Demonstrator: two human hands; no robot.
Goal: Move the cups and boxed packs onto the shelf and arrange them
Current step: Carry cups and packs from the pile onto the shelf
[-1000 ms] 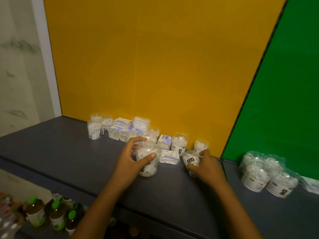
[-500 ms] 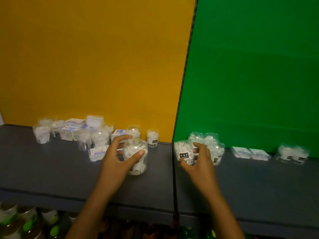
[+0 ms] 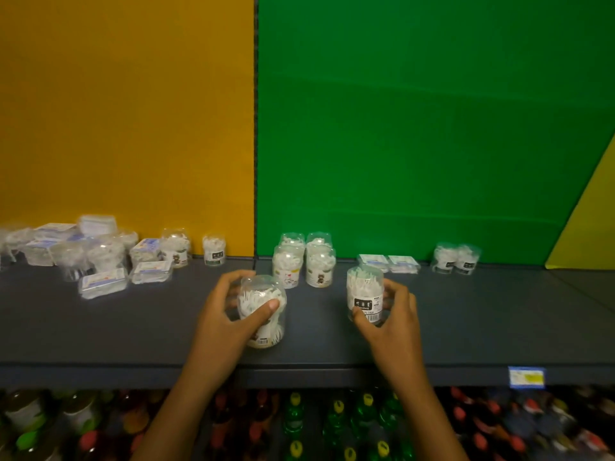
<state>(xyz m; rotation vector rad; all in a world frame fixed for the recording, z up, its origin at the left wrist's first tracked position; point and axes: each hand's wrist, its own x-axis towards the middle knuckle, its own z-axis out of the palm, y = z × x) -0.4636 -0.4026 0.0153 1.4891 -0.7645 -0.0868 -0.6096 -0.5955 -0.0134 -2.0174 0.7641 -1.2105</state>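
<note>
My left hand [image 3: 229, 314] grips a clear plastic cup [image 3: 263, 311] full of white sticks, standing on the dark grey shelf [image 3: 133, 327] near its front. My right hand [image 3: 389, 314] holds a second clear cup [image 3: 364, 292] with a black label, a little to the right. Behind them, several cups [image 3: 304, 261] stand grouped against the green panel. Two flat boxed packs [image 3: 387, 262] and a pair of cups [image 3: 456, 257] lie further right. A loose heap of cups and boxed packs [image 3: 100, 254] sits at the left before the yellow panel.
Yellow and green back panels meet at a seam [image 3: 255, 128] above the shelf. A blue and yellow price tag [image 3: 526, 377] hangs on the shelf's front edge. Below the shelf stand rows of bottles [image 3: 332, 424] with green, yellow and red caps.
Both hands have carried their cups to the right, away from the heap at the yellow panel and over to the green panel's section. The view has swung right with them.
</note>
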